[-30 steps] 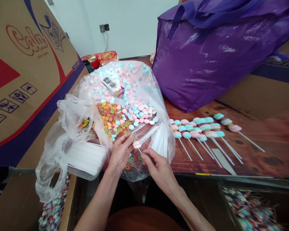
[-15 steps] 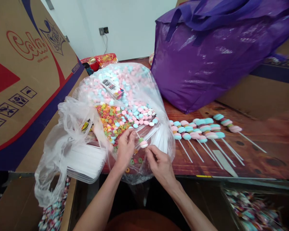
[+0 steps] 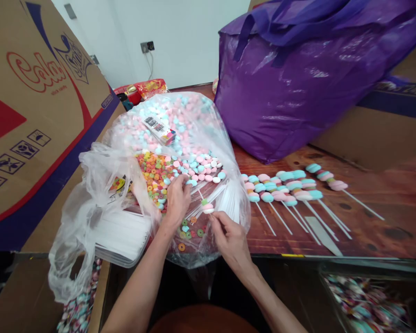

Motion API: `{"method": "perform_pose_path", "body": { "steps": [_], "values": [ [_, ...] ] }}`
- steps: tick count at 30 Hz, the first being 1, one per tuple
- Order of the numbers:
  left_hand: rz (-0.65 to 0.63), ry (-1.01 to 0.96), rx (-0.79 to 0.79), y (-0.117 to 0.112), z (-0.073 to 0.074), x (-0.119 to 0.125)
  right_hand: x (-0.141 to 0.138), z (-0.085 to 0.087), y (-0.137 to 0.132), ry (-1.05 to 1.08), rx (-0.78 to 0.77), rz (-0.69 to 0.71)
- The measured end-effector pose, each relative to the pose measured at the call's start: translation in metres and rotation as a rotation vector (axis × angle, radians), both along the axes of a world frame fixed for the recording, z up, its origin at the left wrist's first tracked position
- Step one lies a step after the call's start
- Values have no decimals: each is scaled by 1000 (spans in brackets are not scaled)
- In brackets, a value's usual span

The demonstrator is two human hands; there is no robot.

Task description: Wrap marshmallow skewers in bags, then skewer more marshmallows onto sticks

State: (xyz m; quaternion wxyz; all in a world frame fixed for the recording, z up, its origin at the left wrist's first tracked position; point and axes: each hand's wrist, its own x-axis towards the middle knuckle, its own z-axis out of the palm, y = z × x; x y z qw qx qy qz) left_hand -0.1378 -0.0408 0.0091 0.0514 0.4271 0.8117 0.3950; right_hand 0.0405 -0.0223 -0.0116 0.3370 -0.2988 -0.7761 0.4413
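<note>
My right hand (image 3: 229, 235) pinches a thin white stick just below a pink-and-white marshmallow (image 3: 208, 208). A green ring candy (image 3: 204, 201) sits above that marshmallow, and the bare tip of the stick sticks out beyond it. My left hand (image 3: 178, 200) is at the edge of the loose candies, its thumb and fingertips closed at a pale blue marshmallow (image 3: 192, 183). Around it lie colourful ring candies (image 3: 156, 172) and pink, white and blue marshmallows (image 3: 204, 167) on a clear plastic bag (image 3: 241, 199). Loose white sticks (image 3: 228, 206) rest beside my right hand.
Finished-looking marshmallow skewers (image 3: 294, 185) lie in a row at right, near a flat pale strip (image 3: 323, 236). A purple bag (image 3: 280, 92) stands behind. At left are a carton (image 3: 48, 125) and a plastic box of white sticks (image 3: 123, 236). Wrapped sweets (image 3: 370, 300) fill a container below.
My left hand has moved left and slightly up, off the stick's tip to the marshmallows. My right hand still holds the stick in nearly the same place.
</note>
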Motion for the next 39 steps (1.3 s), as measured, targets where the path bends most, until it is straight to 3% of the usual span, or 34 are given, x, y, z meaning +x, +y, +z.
{"method": "perform_pose_path", "body": {
  "steps": [2, 6, 15, 22, 25, 28, 31, 36, 39],
  "values": [
    [-9, 30, -12, 10, 1, -5, 0, 0, 0, 7, 7, -4],
    [-46, 157, -197, 24, 3, -7, 0, 1, -1, 18, -9, -11],
    [-192, 246, -293, 16, 4, 5, 1, -1, -2, 57, -39, -65],
    [-339, 205, -216, 15, -7, 3, 1, -2, -2, 73, -41, -90],
    [-317, 152, -159, 12, -7, 2, 1, -2, -2, 73, -44, -89],
    [-211, 69, -71, 10, -8, 4, 1, -2, -2, 66, -42, -88],
    [-125, -141, 42, 6, -11, 7, 1, -1, -2, 64, -44, -70],
    [-124, -678, 337, -11, -9, 9, 1, 1, -1, 55, -43, -12],
    [-78, -787, 403, -21, -5, 9, 1, 1, -1, 41, -53, 48]
  ]
}}
